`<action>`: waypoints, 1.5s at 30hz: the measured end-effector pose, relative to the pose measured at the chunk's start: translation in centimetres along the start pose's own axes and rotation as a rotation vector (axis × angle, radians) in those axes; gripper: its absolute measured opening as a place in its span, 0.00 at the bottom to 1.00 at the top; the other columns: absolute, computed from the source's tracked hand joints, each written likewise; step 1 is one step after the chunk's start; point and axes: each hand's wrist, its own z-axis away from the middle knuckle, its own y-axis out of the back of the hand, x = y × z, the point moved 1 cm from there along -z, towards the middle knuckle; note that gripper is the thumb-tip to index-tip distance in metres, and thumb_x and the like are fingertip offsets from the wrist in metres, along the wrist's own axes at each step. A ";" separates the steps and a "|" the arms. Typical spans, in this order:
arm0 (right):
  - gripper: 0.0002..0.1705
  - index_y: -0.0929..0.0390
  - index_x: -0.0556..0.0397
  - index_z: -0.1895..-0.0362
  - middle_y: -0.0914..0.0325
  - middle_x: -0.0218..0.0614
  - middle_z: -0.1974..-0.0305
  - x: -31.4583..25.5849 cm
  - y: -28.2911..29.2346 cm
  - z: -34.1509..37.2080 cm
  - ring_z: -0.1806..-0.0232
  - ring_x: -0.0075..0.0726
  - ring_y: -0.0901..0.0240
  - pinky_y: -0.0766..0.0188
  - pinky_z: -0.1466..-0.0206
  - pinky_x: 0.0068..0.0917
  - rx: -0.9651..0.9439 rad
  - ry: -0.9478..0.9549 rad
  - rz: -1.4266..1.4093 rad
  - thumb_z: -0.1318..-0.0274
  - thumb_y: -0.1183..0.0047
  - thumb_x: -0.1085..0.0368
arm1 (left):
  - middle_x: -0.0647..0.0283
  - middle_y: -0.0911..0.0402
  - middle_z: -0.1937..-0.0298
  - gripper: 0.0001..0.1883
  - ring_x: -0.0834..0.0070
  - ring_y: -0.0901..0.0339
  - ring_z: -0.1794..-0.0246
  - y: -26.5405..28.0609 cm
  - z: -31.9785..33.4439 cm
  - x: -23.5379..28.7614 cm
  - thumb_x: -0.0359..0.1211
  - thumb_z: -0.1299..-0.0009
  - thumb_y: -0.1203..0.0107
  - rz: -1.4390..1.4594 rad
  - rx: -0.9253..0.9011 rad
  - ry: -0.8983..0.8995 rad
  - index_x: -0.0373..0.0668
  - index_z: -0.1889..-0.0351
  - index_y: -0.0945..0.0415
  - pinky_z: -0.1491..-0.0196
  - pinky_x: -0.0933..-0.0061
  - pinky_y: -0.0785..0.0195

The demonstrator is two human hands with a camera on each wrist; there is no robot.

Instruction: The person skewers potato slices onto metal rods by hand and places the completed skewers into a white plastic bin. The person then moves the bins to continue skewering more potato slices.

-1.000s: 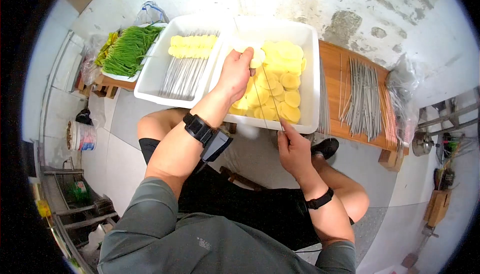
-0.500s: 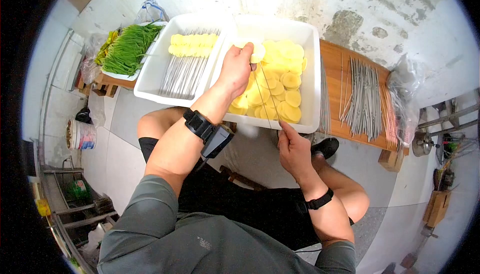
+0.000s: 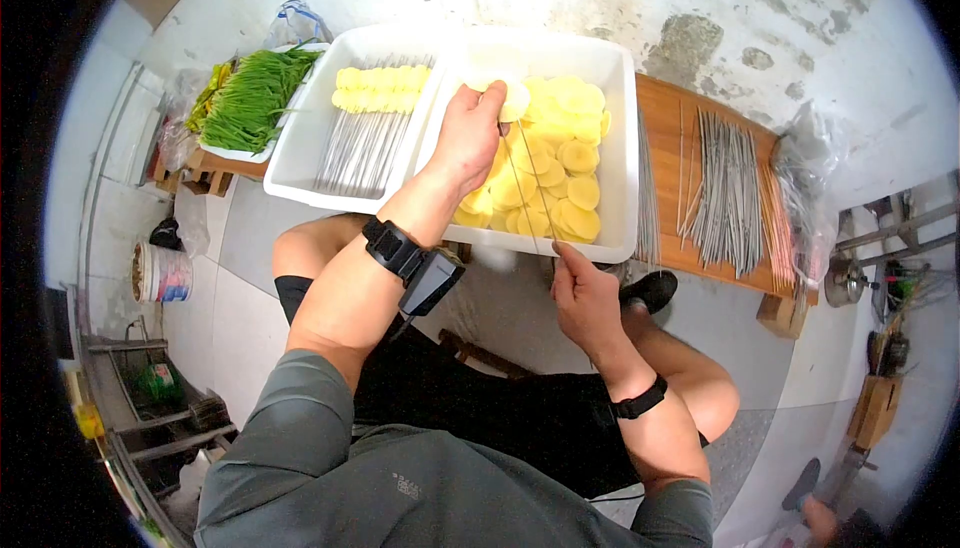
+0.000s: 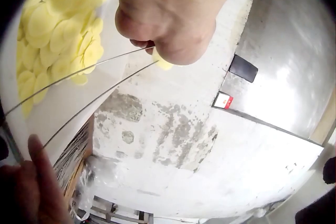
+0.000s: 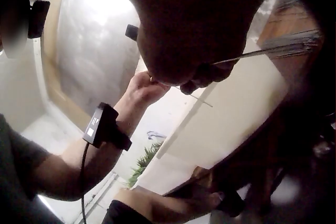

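Observation:
My left hand [image 3: 472,140] grips pale yellow potato slices [image 3: 516,103] over the right-hand white tub [image 3: 628,78]. Two thin metal skewers [image 3: 541,193] run from those slices down toward my right hand [image 3: 588,300]. Its thumb and fingers pinch one skewer near the tub's front rim; the other skewer's lower end lies close by. Seen from the left wrist, both skewers spread apart slightly below the left hand [image 4: 163,19], with a bit of slice [image 4: 164,62] showing under it. Loose potato slices [image 3: 575,163] fill the tub. The right wrist view is dark around the right hand [image 5: 189,29].
Left of the tub stands another white tub [image 3: 290,163] holding skewers threaded with yellow slices [image 3: 382,90]. Green stalks [image 3: 255,103] lie further left. Bare skewers [image 3: 722,193] lie on a wooden board [image 3: 660,103] at right, beside a plastic bag [image 3: 808,168].
Both hands keep nearly the same grip on the slices and skewer. Part of another person, a hand and a dark sleeve, has come into the head view at the lower right.

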 end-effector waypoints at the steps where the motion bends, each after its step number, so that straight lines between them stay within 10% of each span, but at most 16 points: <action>1: 0.14 0.25 0.62 0.50 0.27 0.37 0.81 -0.2 0.1 0.0 0.79 0.27 0.27 0.31 0.72 0.23 -0.007 -0.003 0.006 0.37 0.54 0.68 | 0.72 0.23 0.61 0.11 0.85 0.32 0.68 -0.1 0.0 0.1 0.35 0.25 0.56 0.000 0.000 0.000 0.43 0.49 0.28 0.67 0.81 0.40; 2: 0.14 0.25 0.62 0.50 0.27 0.37 0.81 -0.4 0.2 -0.1 0.79 0.27 0.27 0.31 0.72 0.23 -0.007 -0.003 0.006 0.37 0.54 0.68 | 0.72 0.23 0.61 0.12 0.85 0.32 0.68 -0.2 0.1 0.1 0.35 0.25 0.56 -0.007 0.005 -0.006 0.43 0.49 0.29 0.68 0.81 0.41; 4: 0.14 0.23 0.57 0.53 0.22 0.56 0.66 -0.7 0.4 -0.1 0.62 0.57 0.22 0.25 0.61 0.39 -0.037 -0.101 -0.042 0.41 0.51 0.66 | 0.72 0.24 0.61 0.12 0.85 0.33 0.69 -0.6 0.3 0.4 0.35 0.25 0.57 -0.016 0.009 -0.011 0.43 0.48 0.29 0.68 0.81 0.41; 11: 0.13 0.23 0.57 0.53 0.22 0.56 0.64 -0.6 0.0 0.1 0.60 0.57 0.22 0.25 0.59 0.39 -0.021 -0.125 -0.072 0.41 0.52 0.66 | 0.63 0.23 0.50 0.15 0.80 0.27 0.55 -0.6 0.2 0.2 0.32 0.25 0.57 -0.120 0.006 -0.053 0.35 0.44 0.32 0.54 0.78 0.34; 13: 0.12 0.24 0.63 0.54 0.29 0.33 0.82 -0.4 -0.2 0.2 0.80 0.21 0.32 0.34 0.74 0.21 0.044 0.013 -0.045 0.36 0.54 0.69 | 0.61 0.24 0.49 0.16 0.77 0.27 0.52 -0.6 0.2 0.2 0.31 0.25 0.57 -0.112 0.009 -0.088 0.33 0.43 0.33 0.50 0.76 0.34; 14: 0.12 0.24 0.63 0.54 0.29 0.33 0.82 -0.4 -0.1 0.2 0.80 0.21 0.32 0.34 0.74 0.21 0.045 0.012 -0.045 0.36 0.54 0.69 | 0.60 0.24 0.48 0.16 0.76 0.28 0.51 -0.6 0.2 0.1 0.31 0.25 0.57 -0.106 0.010 -0.095 0.32 0.43 0.33 0.48 0.75 0.34; 16: 0.14 0.24 0.56 0.52 0.21 0.54 0.63 -0.7 0.2 0.2 0.59 0.57 0.22 0.25 0.58 0.39 -0.018 -0.115 -0.077 0.41 0.52 0.66 | 0.59 0.24 0.48 0.16 0.75 0.28 0.50 -0.5 0.1 0.0 0.31 0.25 0.57 -0.099 0.010 -0.101 0.31 0.43 0.34 0.47 0.74 0.34; 26: 0.13 0.25 0.55 0.52 0.22 0.55 0.63 -0.2 -0.4 0.2 0.60 0.58 0.23 0.25 0.58 0.40 0.006 -0.062 -0.098 0.40 0.52 0.66 | 0.59 0.25 0.47 0.16 0.75 0.29 0.48 -0.3 0.2 -0.1 0.31 0.25 0.57 -0.177 0.032 -0.145 0.32 0.42 0.33 0.45 0.74 0.36; 28: 0.11 0.26 0.61 0.53 0.30 0.32 0.82 -0.1 -0.5 0.2 0.81 0.21 0.32 0.34 0.75 0.21 0.058 0.090 -0.050 0.36 0.55 0.71 | 0.59 0.25 0.47 0.16 0.75 0.29 0.48 -0.2 0.1 -0.2 0.30 0.25 0.57 -0.158 0.030 -0.141 0.32 0.42 0.33 0.45 0.74 0.36; 45: 0.10 0.25 0.61 0.55 0.30 0.29 0.83 -1.5 -0.1 -0.2 0.81 0.19 0.34 0.36 0.75 0.20 0.000 -0.055 -0.246 0.36 0.55 0.70 | 0.66 0.23 0.54 0.14 0.81 0.28 0.60 -0.4 0.6 -0.9 0.33 0.25 0.56 -0.298 0.034 -0.132 0.38 0.44 0.32 0.59 0.78 0.33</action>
